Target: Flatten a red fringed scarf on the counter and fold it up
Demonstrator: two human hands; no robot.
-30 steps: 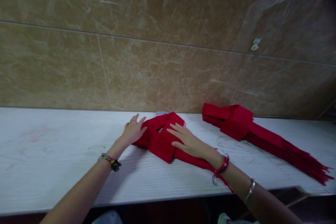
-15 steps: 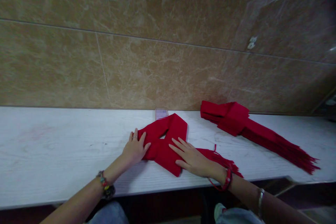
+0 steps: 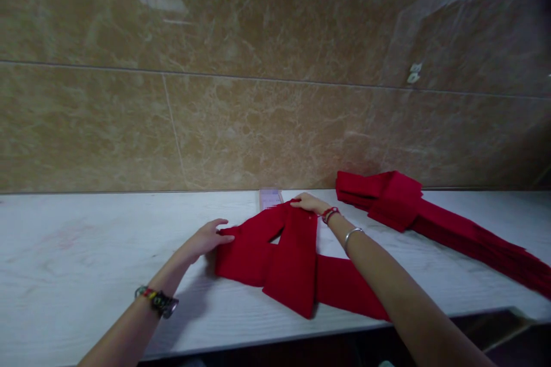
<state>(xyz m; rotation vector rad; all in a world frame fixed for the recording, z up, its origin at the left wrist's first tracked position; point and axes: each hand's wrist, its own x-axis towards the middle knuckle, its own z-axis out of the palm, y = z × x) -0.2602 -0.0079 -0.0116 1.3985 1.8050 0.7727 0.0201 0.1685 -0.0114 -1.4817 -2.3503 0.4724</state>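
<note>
A red scarf (image 3: pixel 289 261) lies on the white tabletop, folded into a crossed loop with a small triangular gap in its middle. One tail stretches right and passes under my right forearm. At the loop's left corner is my left hand (image 3: pixel 205 239), its thumb on top of the cloth and its index finger raised; the other fingers are partly hidden, and the edge looks gripped. My right hand (image 3: pixel 310 203) reaches to the far top corner of the loop, fingers closed on the fold there.
Another red scarf or stack of scarves (image 3: pixel 398 200), folded with a long tail, lies at the right by the wall. A pale purple printed card or packet (image 3: pixel 270 198) sits behind the loop. Brown marble tiles (image 3: pixel 241 126) back the white table (image 3: pixel 107 264), whose front edge runs close to me.
My right hand has gone from lying flat on the scarf's front to its far corner. My left hand has shifted slightly to the left edge. The loop looks straighter and wider.
</note>
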